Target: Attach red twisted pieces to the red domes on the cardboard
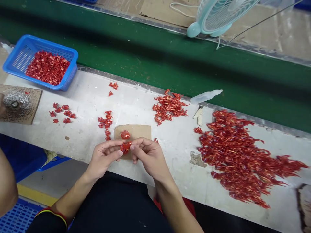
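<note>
Red crinkled piece (125, 148): being pinched between both hands above the near part of a cardboard square (143, 132), on a white workbench (82, 137); partly hidden by fingers.
Left hand (104, 157): clenching the piece from the left, thumb and curled fingers closing on it.
Right hand (150, 158): grasping the piece from the right, thumb and fingertips pressing against it.
Grip: closing firmly from both sides, with no release showing.
Beside the hands: glossy round red piece (125, 135) lying on the cardboard just beyond the fingers, not touching them.
Left of the hands: loose red pieces (105, 121) lying in a rough line, small red cluster (62, 113) lying farther along the bench.
Right of the hands: red heap (168, 106) lying near the far bench edge, much larger red heap (233, 155) spreading toward the right edge of view.
Far left: blue plastic basket (73, 55) standing on the bench, filled with red pieces; brown board with a metal disc (19, 105) lying just in front of it.
Far edge: plastic squeeze bottle (205, 96) lying on its side, pale teal fan (213, 16) standing beyond the green panel (170, 58).
Left edge: another person's arm (6, 184) showing beside the bench.
</note>
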Action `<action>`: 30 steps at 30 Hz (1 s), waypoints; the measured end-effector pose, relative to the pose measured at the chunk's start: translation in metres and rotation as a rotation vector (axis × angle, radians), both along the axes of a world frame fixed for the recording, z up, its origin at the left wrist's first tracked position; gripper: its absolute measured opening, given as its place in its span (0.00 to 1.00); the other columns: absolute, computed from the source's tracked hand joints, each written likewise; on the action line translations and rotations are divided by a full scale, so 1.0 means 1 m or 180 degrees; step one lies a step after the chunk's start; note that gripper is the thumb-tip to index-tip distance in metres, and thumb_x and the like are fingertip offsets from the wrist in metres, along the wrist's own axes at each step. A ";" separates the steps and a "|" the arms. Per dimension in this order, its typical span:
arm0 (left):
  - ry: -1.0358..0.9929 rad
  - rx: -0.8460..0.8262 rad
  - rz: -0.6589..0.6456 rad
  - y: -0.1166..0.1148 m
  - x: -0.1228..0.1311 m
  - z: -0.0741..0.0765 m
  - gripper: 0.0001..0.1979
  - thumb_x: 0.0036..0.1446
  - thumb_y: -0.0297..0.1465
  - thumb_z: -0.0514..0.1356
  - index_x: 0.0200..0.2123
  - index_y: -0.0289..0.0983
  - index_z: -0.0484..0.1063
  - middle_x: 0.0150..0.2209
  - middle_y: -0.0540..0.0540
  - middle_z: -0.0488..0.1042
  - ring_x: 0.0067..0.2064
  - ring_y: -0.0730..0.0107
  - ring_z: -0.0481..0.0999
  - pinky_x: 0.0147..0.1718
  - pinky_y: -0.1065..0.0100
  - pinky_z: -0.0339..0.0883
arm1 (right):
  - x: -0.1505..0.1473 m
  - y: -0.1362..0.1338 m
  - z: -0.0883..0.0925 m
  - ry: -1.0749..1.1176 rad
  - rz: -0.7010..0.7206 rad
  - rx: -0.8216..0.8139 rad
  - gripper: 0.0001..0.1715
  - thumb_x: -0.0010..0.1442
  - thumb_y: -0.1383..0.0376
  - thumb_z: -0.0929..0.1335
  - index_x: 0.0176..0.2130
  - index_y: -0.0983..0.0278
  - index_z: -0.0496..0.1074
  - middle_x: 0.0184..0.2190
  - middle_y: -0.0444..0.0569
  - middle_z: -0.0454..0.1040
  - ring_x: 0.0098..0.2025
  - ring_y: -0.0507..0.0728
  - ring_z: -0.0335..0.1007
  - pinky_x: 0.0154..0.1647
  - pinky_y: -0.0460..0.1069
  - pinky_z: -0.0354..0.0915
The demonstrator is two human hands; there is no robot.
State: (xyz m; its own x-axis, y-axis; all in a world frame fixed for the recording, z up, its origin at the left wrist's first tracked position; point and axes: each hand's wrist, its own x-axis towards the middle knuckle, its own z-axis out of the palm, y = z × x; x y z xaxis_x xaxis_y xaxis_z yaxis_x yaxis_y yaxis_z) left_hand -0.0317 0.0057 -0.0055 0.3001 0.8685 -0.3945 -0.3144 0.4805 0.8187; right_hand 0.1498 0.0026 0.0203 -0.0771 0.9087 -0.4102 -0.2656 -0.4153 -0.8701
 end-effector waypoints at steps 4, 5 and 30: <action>0.0155 -0.0039 0.0051 0.000 0.001 0.000 0.13 0.53 0.29 0.72 0.44 0.42 0.83 0.45 0.44 0.84 0.39 0.68 0.81 0.32 0.72 0.74 | -0.005 -0.001 0.008 -0.0378 -0.0133 0.0106 0.16 0.58 0.52 0.76 0.33 0.62 0.77 0.20 0.41 0.72 0.19 0.49 0.64 0.21 0.45 0.68; 0.0190 -0.0055 0.0075 -0.001 0.001 0.001 0.13 0.52 0.29 0.73 0.43 0.41 0.83 0.46 0.43 0.84 0.39 0.67 0.81 0.32 0.72 0.74 | -0.006 -0.002 0.009 -0.0480 -0.0181 0.0148 0.16 0.59 0.52 0.75 0.34 0.62 0.77 0.21 0.41 0.72 0.20 0.49 0.64 0.21 0.45 0.68; 0.0654 0.0676 0.0226 -0.004 0.025 0.016 0.10 0.54 0.30 0.71 0.41 0.45 0.85 0.48 0.43 0.82 0.49 0.59 0.82 0.47 0.62 0.80 | -0.011 -0.024 0.000 -0.0761 -0.0923 0.0465 0.09 0.61 0.59 0.75 0.41 0.58 0.74 0.33 0.46 0.78 0.34 0.55 0.77 0.35 0.50 0.77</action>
